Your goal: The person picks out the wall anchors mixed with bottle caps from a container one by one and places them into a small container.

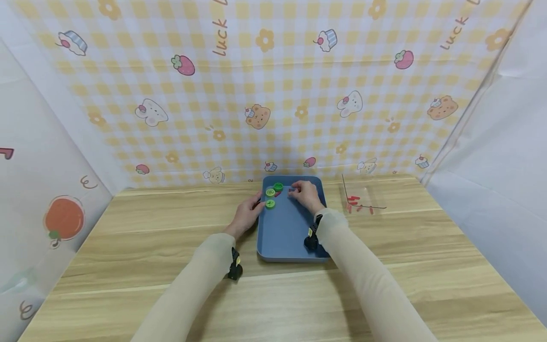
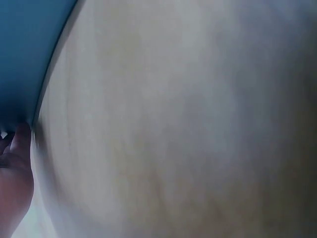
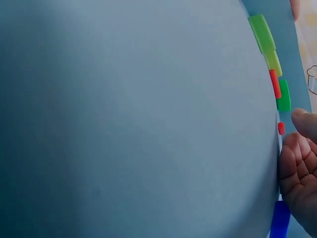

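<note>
A blue-grey tray lies on the wooden table. My left hand rests against the tray's left side with fingers extended; the left wrist view shows a digit touching the outer wall. Inside the tray are a light green round cap, a yellow-green one, a darker green one and a red piece. My right hand is over the far right part, thumb and fingertips apart. Close to them is another small red piece. A blue object, partly hidden, sits beside that hand.
To the right of the tray stands a clear plastic box with dark edges. Several red pieces show in and around it. A patterned cloth hangs behind the table, with white sheets at both sides.
</note>
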Demonstrator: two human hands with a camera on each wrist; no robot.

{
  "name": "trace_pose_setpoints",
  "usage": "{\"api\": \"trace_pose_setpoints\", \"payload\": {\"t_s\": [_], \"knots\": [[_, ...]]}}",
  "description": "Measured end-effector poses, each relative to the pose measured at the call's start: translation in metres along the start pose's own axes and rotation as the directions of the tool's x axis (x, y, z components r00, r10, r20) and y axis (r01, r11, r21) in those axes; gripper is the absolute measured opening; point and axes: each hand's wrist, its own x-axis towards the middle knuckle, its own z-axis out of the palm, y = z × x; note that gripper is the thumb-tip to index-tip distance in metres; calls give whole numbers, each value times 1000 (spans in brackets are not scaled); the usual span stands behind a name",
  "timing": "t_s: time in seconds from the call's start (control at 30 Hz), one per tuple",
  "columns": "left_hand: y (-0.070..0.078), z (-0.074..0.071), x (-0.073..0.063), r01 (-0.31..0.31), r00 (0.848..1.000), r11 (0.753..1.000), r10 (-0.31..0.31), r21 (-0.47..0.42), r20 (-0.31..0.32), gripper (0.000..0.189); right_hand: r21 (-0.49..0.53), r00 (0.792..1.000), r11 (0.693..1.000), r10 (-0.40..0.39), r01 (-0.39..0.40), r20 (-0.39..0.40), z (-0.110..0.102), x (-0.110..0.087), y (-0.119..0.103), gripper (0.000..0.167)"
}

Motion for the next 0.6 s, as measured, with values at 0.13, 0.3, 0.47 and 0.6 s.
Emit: {"api": "trace_pose_setpoints", "payload": {"t_s": [0.13, 0.3, 0.47, 0.6], "knots": [[0, 0, 0, 0, 1000, 1000, 0, -2, 0, 48, -42, 1000, 999, -4, 4, 9, 2, 1, 0, 30], [-1, 1, 1, 0, 1000, 1000, 0, -2, -1, 49, -88, 999, 996, -10, 13, 37, 2, 3, -1, 32], [-2, 1, 1, -9, 1000, 1000, 9, 5, -6, 48, -104, 999, 994, -12, 18, 51, 4, 5, -2, 34], [-2, 1, 0, -23, 1000, 1000, 23, -2, -14, 48, -117, 999, 993, -15, 21, 49, 5, 6, -2, 33]]}}
